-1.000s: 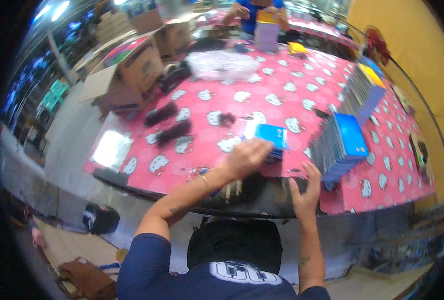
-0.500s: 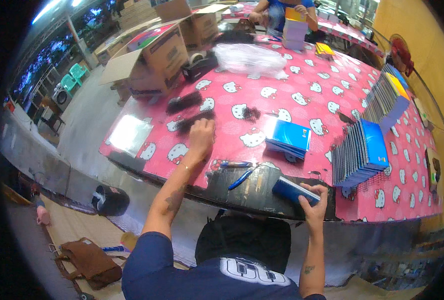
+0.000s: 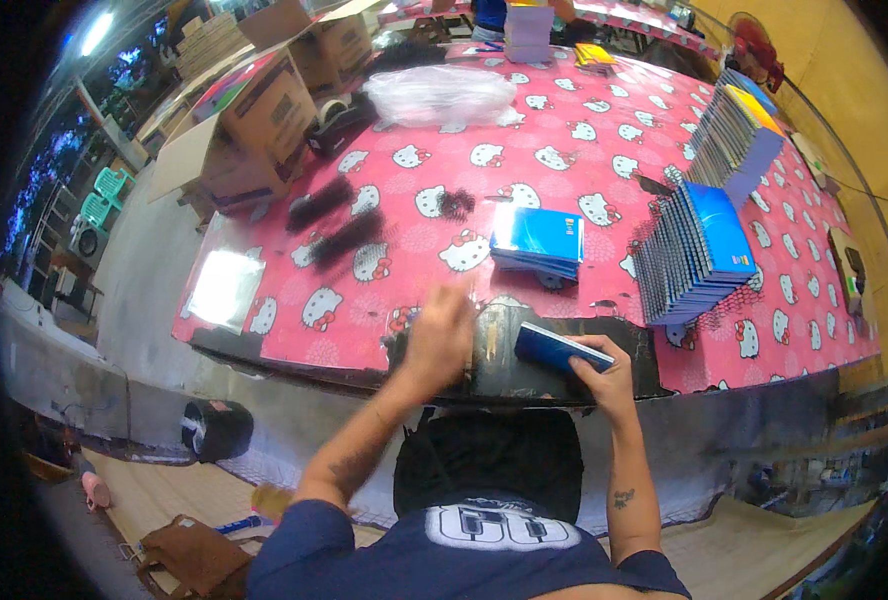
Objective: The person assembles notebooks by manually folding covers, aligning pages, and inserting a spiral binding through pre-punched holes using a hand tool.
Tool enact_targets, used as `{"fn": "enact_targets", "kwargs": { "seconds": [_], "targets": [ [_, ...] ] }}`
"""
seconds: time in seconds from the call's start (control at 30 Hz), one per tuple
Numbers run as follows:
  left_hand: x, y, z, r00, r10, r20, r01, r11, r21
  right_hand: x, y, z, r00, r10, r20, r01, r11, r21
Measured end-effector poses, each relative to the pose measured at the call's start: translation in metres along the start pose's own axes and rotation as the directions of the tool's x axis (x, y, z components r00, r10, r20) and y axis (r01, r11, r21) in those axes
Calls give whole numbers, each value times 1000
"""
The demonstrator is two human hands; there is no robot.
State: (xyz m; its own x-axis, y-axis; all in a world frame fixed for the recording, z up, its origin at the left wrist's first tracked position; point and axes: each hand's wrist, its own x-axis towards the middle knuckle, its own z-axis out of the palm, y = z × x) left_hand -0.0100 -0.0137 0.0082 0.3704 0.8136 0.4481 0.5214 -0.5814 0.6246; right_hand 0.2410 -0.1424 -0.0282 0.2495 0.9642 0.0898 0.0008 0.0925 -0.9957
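Blue notebook (image 3: 562, 349) in R hand (image 3: 604, 372) (L hand (image 3: 440, 337) just beside).

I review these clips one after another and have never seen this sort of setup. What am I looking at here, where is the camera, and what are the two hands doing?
There is no machine: a person works with bare hands, and a wide fisheye camera on the head looks down, so straight edges bend. The forearms enter from below. The right hand has a grip on a blue notebook at the near edge of the table, which wears a pink cat-print cloth. The left hand is blurred over the dark patch at the table edge; whether it holds anything cannot be told. Beyond lie a small stack of blue notebooks, a long upright row of spiral notebooks to the right, black bundles, a clear plastic bag and cardboard boxes.
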Motion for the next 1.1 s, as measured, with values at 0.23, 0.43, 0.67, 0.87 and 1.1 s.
{"fn": "enact_targets", "kwargs": {
  "seconds": [0.23,0.43,0.67,0.87,1.1],
  "targets": [
    [-35,48,30,920,-165,355,342,779,-526,0,-5,0,989,92,115,-86,995,-53],
    [-6,41,-11,932,-298,205,355,861,-363,-1,0,0,991,43,126,-38,998,-45],
    [-23,14,2,971,82,225,-22,966,-259,0,-2,-1,988,106,114,-99,993,-70],
    [-24,6,13,980,194,47,-178,955,-237,1,2,1,993,64,104,-60,997,-47],
    [-17,11,0,980,72,187,-10,950,-312,1,-1,-1,989,84,122,-75,994,-82]
  ]
}}
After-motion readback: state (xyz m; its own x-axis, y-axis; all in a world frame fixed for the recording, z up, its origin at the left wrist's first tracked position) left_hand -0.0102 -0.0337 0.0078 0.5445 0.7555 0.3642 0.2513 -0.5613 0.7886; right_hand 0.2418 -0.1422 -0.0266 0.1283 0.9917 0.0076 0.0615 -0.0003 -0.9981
